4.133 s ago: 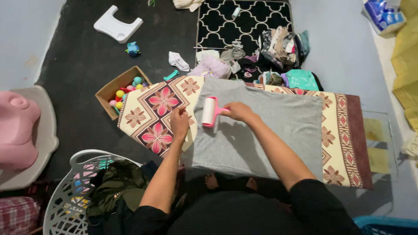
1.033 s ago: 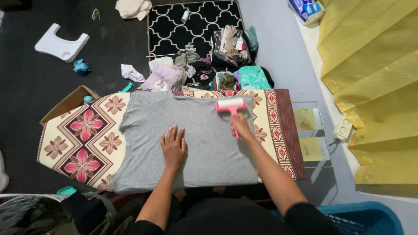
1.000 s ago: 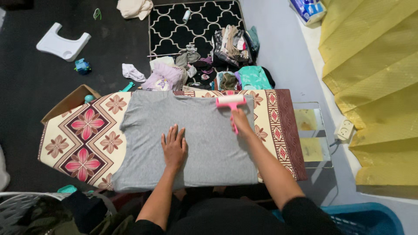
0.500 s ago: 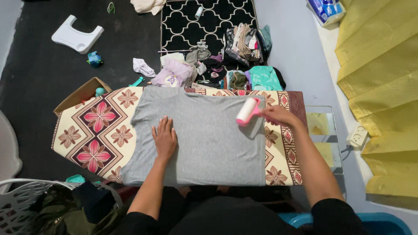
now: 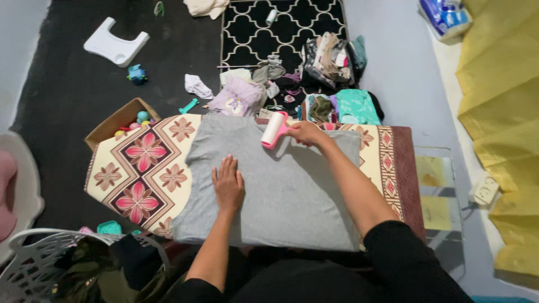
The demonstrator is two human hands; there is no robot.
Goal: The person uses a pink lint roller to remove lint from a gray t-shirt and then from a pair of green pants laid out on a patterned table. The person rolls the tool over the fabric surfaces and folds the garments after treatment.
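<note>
on the grey shirt [image 5: 292, 185], left hand [image 5: 228, 185] lies flat, fingers together; right hand [image 5: 306, 133] grips pink lint roller [image 5: 274, 129].

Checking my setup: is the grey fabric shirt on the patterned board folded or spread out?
Spread flat: the grey fabric shirt covers the patterned board, left hand pressing it.
</note>
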